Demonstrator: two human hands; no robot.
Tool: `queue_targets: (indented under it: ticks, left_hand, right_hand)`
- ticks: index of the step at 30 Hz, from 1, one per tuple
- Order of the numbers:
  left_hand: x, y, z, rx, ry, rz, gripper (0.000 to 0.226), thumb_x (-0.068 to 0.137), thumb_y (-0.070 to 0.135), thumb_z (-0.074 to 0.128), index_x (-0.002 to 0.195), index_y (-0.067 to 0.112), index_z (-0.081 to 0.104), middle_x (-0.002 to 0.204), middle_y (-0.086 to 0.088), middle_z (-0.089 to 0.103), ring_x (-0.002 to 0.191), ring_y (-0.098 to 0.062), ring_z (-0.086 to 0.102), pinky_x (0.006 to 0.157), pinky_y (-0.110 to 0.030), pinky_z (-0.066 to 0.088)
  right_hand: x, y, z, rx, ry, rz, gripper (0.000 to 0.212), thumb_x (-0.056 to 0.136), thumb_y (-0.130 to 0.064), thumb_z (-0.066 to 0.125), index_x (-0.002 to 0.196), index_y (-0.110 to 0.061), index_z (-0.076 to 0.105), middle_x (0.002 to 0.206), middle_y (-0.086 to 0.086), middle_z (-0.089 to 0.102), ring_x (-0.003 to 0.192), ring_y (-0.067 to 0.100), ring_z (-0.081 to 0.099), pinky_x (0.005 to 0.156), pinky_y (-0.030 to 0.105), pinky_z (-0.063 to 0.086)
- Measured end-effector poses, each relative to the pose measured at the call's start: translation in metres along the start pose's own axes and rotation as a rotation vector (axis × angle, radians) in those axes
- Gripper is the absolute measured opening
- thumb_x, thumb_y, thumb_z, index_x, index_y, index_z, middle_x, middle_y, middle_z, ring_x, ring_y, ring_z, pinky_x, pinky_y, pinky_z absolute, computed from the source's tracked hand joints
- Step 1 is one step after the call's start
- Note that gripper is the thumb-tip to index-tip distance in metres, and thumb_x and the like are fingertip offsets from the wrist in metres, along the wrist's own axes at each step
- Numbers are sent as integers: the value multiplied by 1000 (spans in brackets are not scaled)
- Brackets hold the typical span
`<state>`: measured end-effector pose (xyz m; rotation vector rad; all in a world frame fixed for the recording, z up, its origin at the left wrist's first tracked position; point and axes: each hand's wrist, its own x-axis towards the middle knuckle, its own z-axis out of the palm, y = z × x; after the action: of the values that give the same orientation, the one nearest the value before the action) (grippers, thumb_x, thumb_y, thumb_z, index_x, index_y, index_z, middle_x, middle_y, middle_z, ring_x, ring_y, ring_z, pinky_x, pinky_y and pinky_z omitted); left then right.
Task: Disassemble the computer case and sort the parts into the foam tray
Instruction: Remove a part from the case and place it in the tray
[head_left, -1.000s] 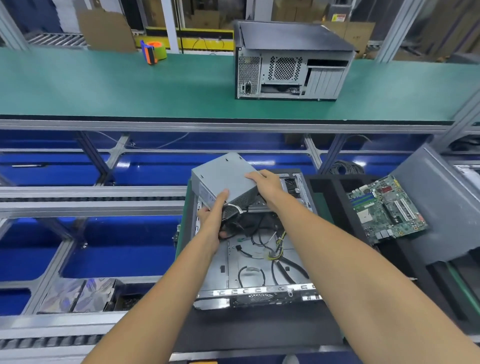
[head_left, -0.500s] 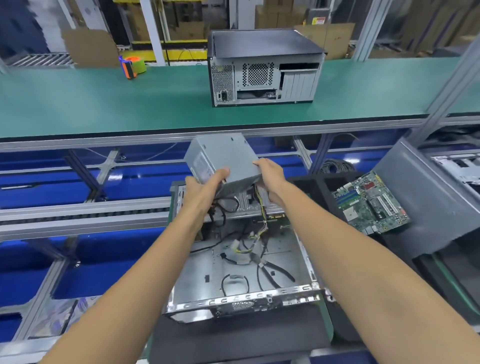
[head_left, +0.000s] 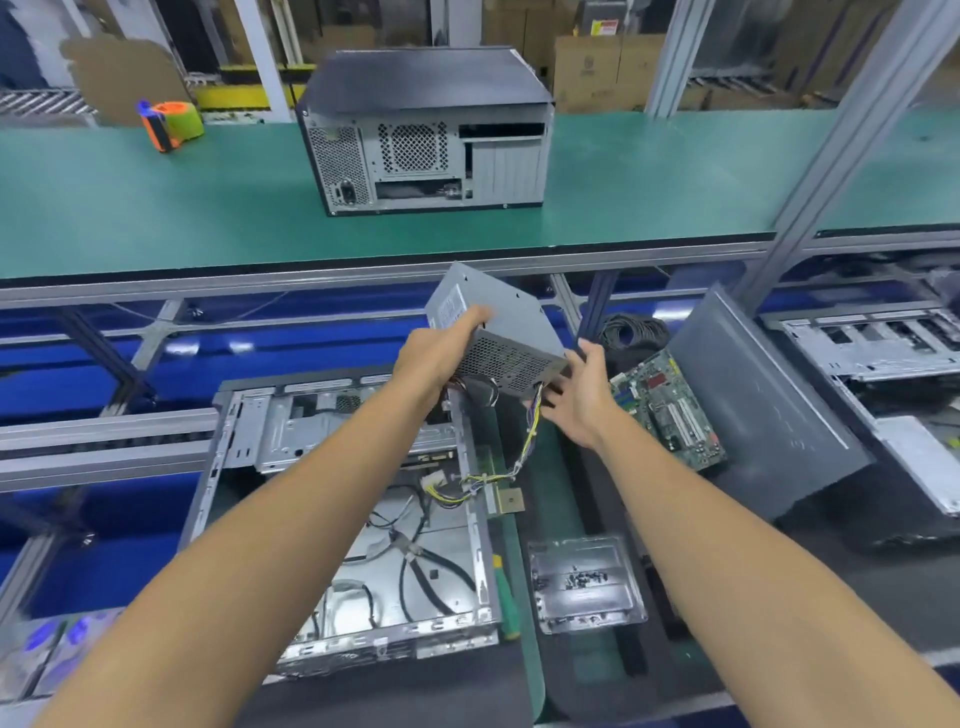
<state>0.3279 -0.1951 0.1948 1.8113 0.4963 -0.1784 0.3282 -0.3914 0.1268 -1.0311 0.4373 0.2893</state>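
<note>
The open computer case (head_left: 343, 519) lies on the surface. Above its far right corner, the power supply (head_left: 498, 332), likely heavy and rigid, trails snag-prone cables (head_left: 498, 470). The left hand (head_left: 436, 353) grips its left end; the right hand (head_left: 582, 395), fingers spread, supports the right corner.

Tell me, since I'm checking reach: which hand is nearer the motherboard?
Right. The right hand supports the power supply just left of the motherboard; the left hand grips its far side.
</note>
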Motion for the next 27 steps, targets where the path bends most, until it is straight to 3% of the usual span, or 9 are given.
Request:
queue_targets:
  ticks: [2,6,10,12,18,21,24,27]
  left_hand:
    - [4,-3,13,72,14,-1,89,45,89,65,103,22,71,102,5,70,91,-19,66,77,-39,52]
    - [5,-5,27,206,-26,-24,95,47,92,61,112,24,67,104,3,70,90,-19,68,86,-41,56]
    - [5,8,38,315,-135,-47,86,55,89,59,108,22,66,91,-1,76,63,-19,76,51,-27,54]
    - [7,13,46,362,-178,-47,81,60,85,58,107,20,67,88,-3,77,59,-20,75,42,-23,51]
    - [8,11,85,472,-236,-61,78,70,80,59,115,17,67,105,-6,74,61,-21,76,47,-25,56]
    - [13,6,102,462,-215,-85,84,70,80,61,121,13,65,112,-8,71,70,-25,76,60,-33,63]
    - [15,-2,116,418,-185,-172,84,69,78,63,121,12,61,107,-11,71,74,-26,73,55,-30,57]
    - [22,-12,129,244,-169,-281,85,70,70,70,129,10,55,124,-11,62,92,-31,70,51,-36,60]
  right_hand:
    - [2,11,-16,11,-46,52,44,97,-52,43,123,-21,59,127,14,60,110,35,64,85,48,58]
    - [6,28,-34,-32,-85,127,50,95,-44,54,137,-17,50,127,16,54,99,32,59,76,39,54]
    - [10,29,-46,-69,-50,131,71,80,-44,65,142,-18,43,142,16,50,91,29,61,70,36,54]
    - [11,28,-54,-67,-50,136,77,75,-47,66,143,-20,41,141,16,52,89,30,65,71,36,56]
    - [15,35,-80,-24,-5,152,66,88,-49,52,143,-13,44,132,17,61,97,30,62,78,38,49]
    - [14,40,-87,-6,43,182,66,87,-52,52,141,-15,47,134,15,62,95,30,65,76,36,54]
    - [11,44,-91,34,108,218,60,84,-56,55,131,-20,56,128,13,64,92,30,66,69,34,58]
    - [5,54,-96,187,133,228,51,84,-52,60,122,-18,62,120,15,63,94,29,63,69,35,58]
